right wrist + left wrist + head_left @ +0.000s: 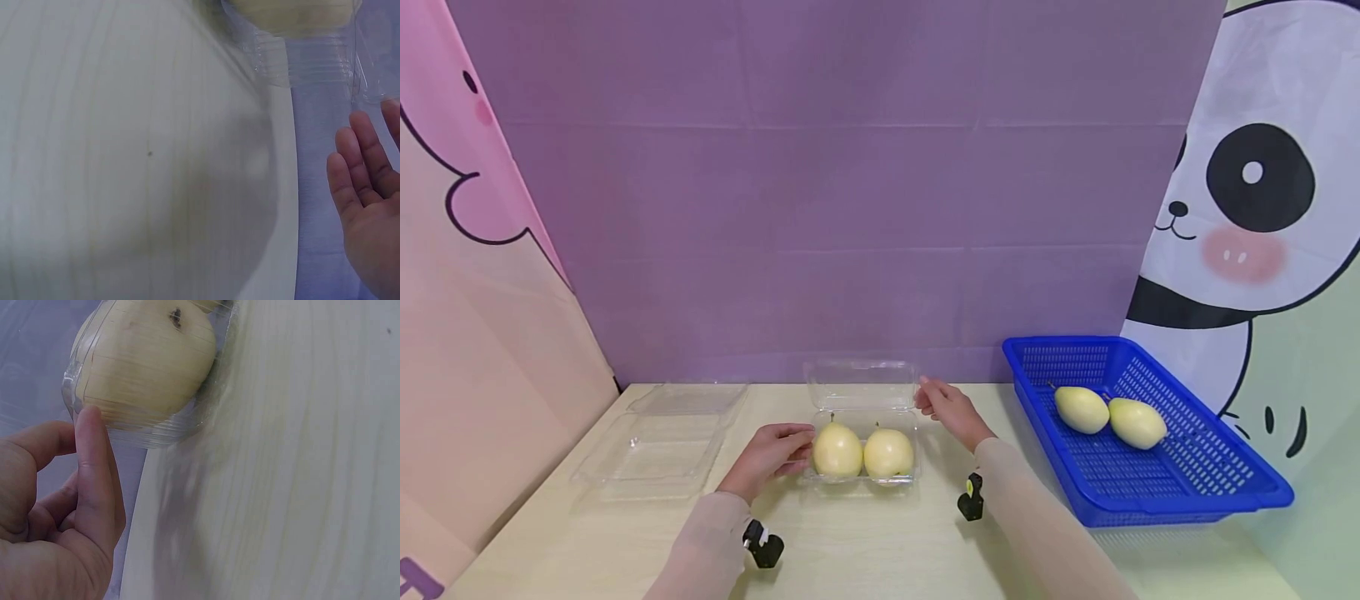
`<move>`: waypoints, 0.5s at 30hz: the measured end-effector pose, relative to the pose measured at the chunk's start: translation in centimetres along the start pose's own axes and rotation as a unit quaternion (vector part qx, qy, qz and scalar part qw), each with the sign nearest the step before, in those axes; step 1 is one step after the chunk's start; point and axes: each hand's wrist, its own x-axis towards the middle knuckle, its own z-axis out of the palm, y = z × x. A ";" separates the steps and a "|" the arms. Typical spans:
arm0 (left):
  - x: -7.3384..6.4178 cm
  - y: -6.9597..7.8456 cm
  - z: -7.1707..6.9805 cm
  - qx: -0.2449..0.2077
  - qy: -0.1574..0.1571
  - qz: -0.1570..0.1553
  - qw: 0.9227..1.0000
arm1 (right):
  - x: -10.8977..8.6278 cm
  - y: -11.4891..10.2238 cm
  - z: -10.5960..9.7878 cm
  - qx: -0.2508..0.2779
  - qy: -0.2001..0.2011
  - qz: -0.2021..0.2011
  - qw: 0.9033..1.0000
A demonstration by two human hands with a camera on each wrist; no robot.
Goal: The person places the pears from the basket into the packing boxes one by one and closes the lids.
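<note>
A clear plastic clamshell box [865,485] stands on the table with its hinged lid [861,385] raised at the back. Side by side inside it sit two pale yellow pears, a left pear [837,451] and a right pear [888,454]. My left hand [772,457] pinches the box's left rim, its thumb and index fingertip [89,419] right at the plastic edge. Beside the lid's right edge is my right hand [951,410], its fingers [370,153] loosely extended with nothing held between them.
At the right, a blue plastic basket [1187,504] holds two more pears [1108,415]. Another open clear plastic box [651,450] lies at the left of the table. A purple cloth backdrop [850,192] hangs behind the table's far edge.
</note>
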 end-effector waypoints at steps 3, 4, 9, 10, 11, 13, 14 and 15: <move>0.1 0.0 0.0 -0.004 -0.001 -0.001 1.000 | 0.0 0.0 -0.1 0.002 -0.008 -0.004 1.000; 0.1 0.0 0.0 -0.005 -0.002 -0.001 1.000 | 0.0 0.0 -0.1 0.003 -0.010 -0.006 1.000; 0.2 -0.1 0.0 -0.006 0.001 -0.005 1.000 | -0.2 -0.2 -0.1 0.008 -0.022 -0.009 1.000; 0.2 -0.1 0.0 -0.005 0.001 -0.006 1.000 | -0.2 -0.2 -0.1 0.008 -0.024 -0.008 1.000; 0.2 -0.1 0.0 -0.005 0.002 -0.006 1.000 | -0.2 -0.1 -0.1 0.008 -0.025 -0.008 1.000; 0.2 -0.1 0.0 -0.003 0.002 -0.007 1.000 | -0.2 -0.1 -0.1 0.006 -0.029 -0.003 1.000; 0.2 -0.1 0.0 -0.003 0.002 -0.007 1.000 | -0.1 -0.1 -0.1 0.005 -0.031 -0.001 1.000; 0.1 -0.1 0.0 -0.003 0.002 -0.008 1.000 | -0.1 0.0 -0.1 0.003 -0.031 -0.001 1.000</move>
